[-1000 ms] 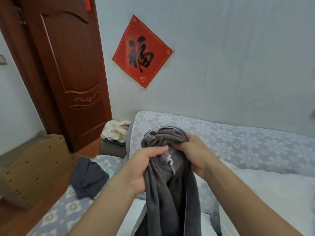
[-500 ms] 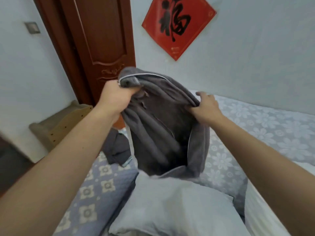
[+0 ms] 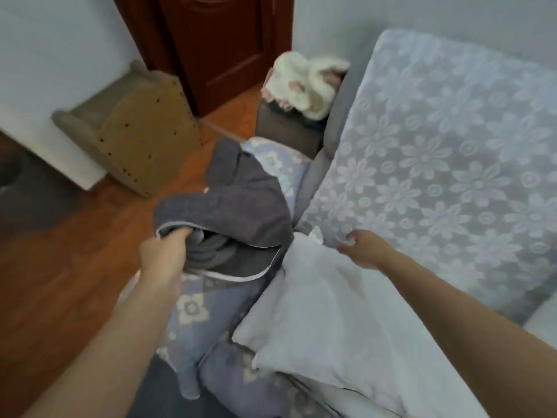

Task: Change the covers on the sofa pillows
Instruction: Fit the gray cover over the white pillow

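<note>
My left hand [image 3: 164,254] has a fistful of the dark grey pillow cover [image 3: 229,215], fingers curled into its opening right by the pale piping along the edge. The cover is bunched up and hangs over the front edge of the sofa seat [image 3: 193,309], the part with the blue-grey quilted throw and its pale flower squares. A second bit of the same dark grey fabric [image 3: 224,162] lies just behind it on the seat, and I honestly can't tell if it's a separate cover or the same one folded over.

My right hand [image 3: 363,247] is over at the top corner of the bare white pillow [image 3: 328,324], fingers bent around what looks like a bit of the white cloth, though it's too blurry to say if I'm actually pinching it or just touching. The pillow lies on the seat, leaning against the sofa back [image 3: 437,152], which wears a white floral lace cover.

Past the sofa arm there's a small dark stool [image 3: 286,128] with a fluffy cream thing [image 3: 304,82] heaped on top. A tan wooden piece with rows of small holes [image 3: 144,137] stands on the orange-brown wood floor [image 3: 60,267], near the dark red door [image 3: 223,40].

No writing or labels readable anywhere in this shot.
</note>
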